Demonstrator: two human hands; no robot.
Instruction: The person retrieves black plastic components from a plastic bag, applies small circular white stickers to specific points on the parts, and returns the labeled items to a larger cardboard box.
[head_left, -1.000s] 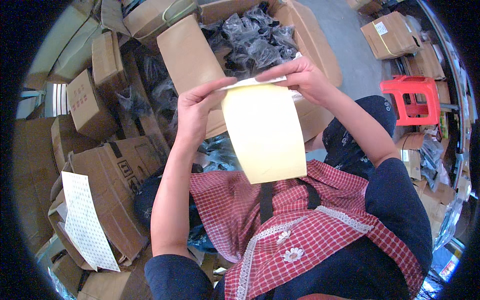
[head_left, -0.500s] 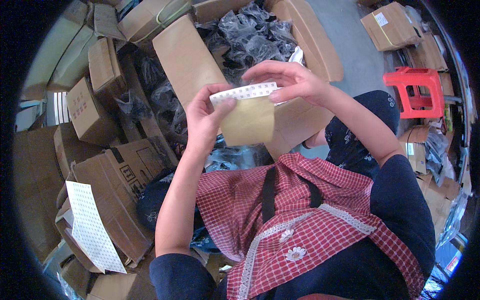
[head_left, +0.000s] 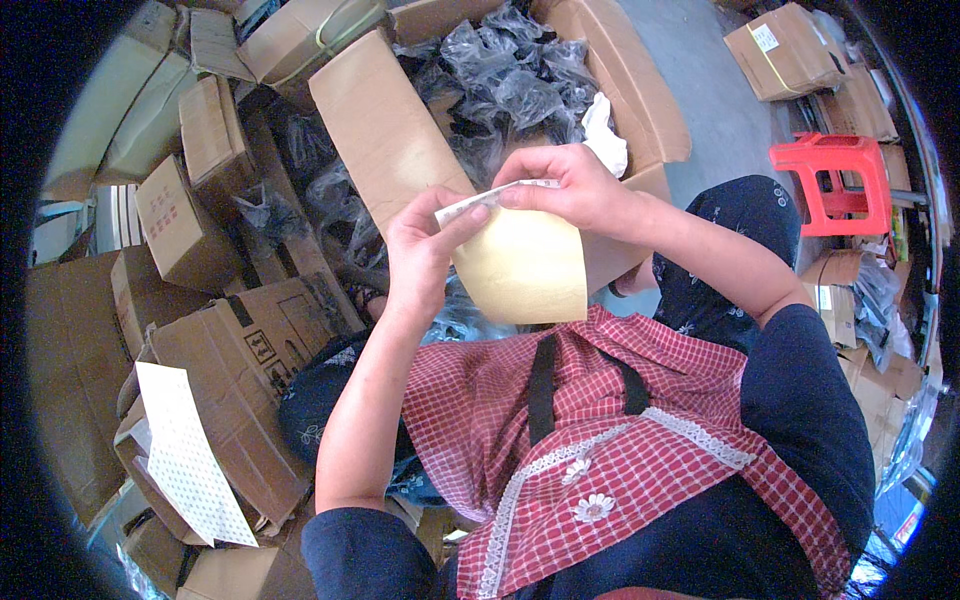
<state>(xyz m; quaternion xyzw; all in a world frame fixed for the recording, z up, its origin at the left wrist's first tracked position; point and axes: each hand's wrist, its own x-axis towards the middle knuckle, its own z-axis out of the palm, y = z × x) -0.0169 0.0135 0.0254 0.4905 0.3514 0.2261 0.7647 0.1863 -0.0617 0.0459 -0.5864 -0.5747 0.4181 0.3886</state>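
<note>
Both hands hold one label sheet [head_left: 525, 262] in front of my lap. Its yellowish backing hangs down toward me, and a white printed strip shows along the folded upper edge. My left hand [head_left: 420, 240] pinches the left end of that edge, thumb on the near side. At the right end, my right hand [head_left: 570, 190] grips the same edge between thumb and fingers. Just beyond the hands stands an open carton [head_left: 390, 130] holding many dark plastic-wrapped pieces [head_left: 510, 70]. A crumpled white piece [head_left: 604, 138] lies at the carton's right inner side.
Another printed label sheet [head_left: 195, 460] lies on a brown carton [head_left: 235, 350] at my left. Cardboard boxes [head_left: 185, 225] crowd the left side. On the right are a red plastic stool [head_left: 835, 185] and a strapped carton [head_left: 785, 52]. Bluish plastic lies below the sheet.
The sheet has come lower and tilted, showing more yellow backing and less of the printed strip. My right hand, earlier with fingers raised, now closes on the upper edge.
</note>
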